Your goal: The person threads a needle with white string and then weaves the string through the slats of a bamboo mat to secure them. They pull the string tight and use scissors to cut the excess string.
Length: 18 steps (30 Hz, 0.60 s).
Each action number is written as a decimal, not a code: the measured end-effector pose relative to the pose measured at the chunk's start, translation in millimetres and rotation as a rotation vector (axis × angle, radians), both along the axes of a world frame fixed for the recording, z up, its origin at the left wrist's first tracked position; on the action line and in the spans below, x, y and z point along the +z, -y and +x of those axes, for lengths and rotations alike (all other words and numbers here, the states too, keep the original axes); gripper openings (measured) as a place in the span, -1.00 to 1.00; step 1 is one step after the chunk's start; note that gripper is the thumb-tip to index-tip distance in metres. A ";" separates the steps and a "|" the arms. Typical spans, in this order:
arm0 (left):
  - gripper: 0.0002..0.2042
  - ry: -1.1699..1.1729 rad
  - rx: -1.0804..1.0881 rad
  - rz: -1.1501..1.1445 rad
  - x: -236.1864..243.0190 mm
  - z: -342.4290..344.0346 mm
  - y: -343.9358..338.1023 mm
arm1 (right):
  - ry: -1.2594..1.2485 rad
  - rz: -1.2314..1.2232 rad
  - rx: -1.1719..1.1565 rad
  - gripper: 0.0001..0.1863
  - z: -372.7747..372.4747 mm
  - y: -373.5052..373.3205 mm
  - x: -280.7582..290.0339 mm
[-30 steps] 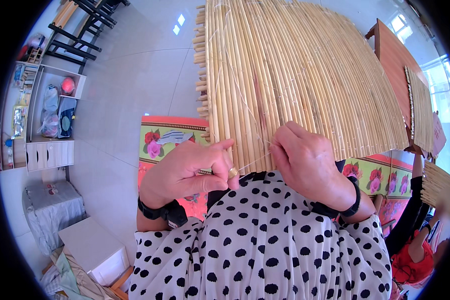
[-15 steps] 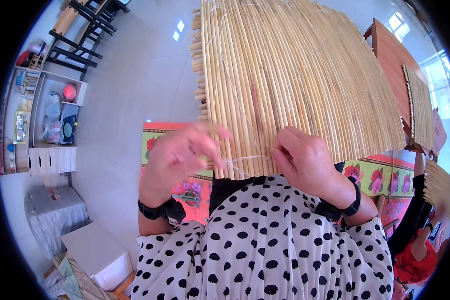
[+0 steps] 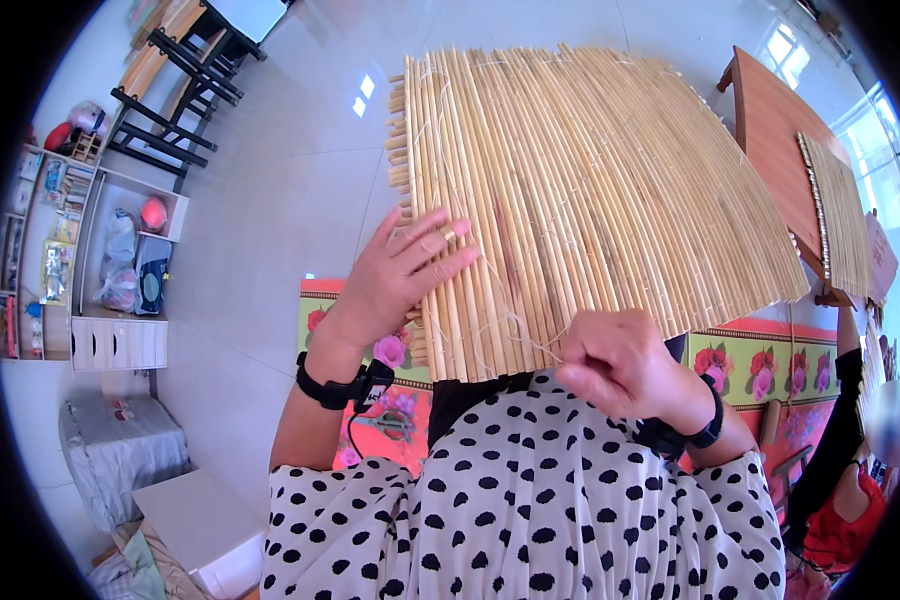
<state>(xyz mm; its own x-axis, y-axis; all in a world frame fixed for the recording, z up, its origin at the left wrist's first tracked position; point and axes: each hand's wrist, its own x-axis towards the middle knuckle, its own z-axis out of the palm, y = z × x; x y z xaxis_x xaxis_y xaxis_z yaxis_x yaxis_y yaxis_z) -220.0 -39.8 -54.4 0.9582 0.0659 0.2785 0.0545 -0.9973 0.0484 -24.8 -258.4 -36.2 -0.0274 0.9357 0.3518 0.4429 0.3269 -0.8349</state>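
Head view shows a mat of straw-coloured reed stalks (image 3: 610,200) in front of the person, its near edge close to the polka-dot garment (image 3: 500,480); the left hand (image 3: 400,275) lies open with fingers spread over the mat's left edge, while the right hand (image 3: 615,365) is closed, pinching a fine white thread (image 3: 526,342) at the near edge. To work this thread well, I would press the outer stalks flat and parallel with the left palm, draw the thread low and evenly along the mat, and clear the loose loops before tightening, since a sharp tug could bunch the slim rods or cut into them. The stalks look dry, smooth and round, some with darker streaks; blunt ends stick out unevenly past the mat's left side, and thin stitches cross its face. Glossy floral cloth (image 3: 760,370) shows on both sides of the mat, with scissors (image 3: 395,427) left of its near corner; a reddish-brown wooden bench (image 3: 780,110) stands beyond its right side.
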 end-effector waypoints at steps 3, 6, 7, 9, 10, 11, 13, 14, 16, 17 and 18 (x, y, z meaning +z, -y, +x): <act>-0.65 0.104 -0.077 0.042 0.8 3.5 -1.6 | -0.050 0.116 0.165 -0.73 8.2 12.7 2.9; -0.68 0.189 -0.139 0.055 4.1 9.0 -2.2 | -0.027 0.094 0.220 -0.69 15.4 26.2 5.0; -0.68 0.211 -0.160 0.057 5.2 10.6 -2.0 | -0.017 0.039 0.217 -0.68 14.9 31.9 3.4; -0.68 0.229 -0.212 0.049 6.9 16.3 -1.8 | -0.015 -0.171 0.189 -0.74 16.9 42.0 -0.4; -0.68 0.237 -0.238 0.045 7.5 18.7 -1.2 | -0.111 -0.268 0.131 -0.73 15.2 44.6 -5.0; -0.68 0.252 -0.247 0.050 5.9 22.3 -1.0 | -0.209 -0.362 0.068 -0.69 13.2 46.5 -13.9; -0.67 0.290 -0.271 0.057 2.7 30.2 0.9 | -0.435 -0.568 0.072 -0.33 16.2 48.1 -30.6; -0.69 0.308 -0.274 0.068 3.9 34.5 2.5 | -0.575 -0.565 0.059 -0.28 16.0 46.5 -34.3; -0.71 0.347 -0.281 0.087 6.4 43.5 6.8 | -0.853 -0.549 0.037 -0.19 12.3 40.7 -35.6; -0.71 0.342 -0.282 0.101 7.6 46.9 8.6 | -0.905 -0.575 0.054 -0.12 14.0 34.9 -33.2; -0.71 0.337 -0.283 0.115 8.5 50.2 10.2 | -1.006 -0.536 0.010 -0.14 12.8 30.6 -36.5</act>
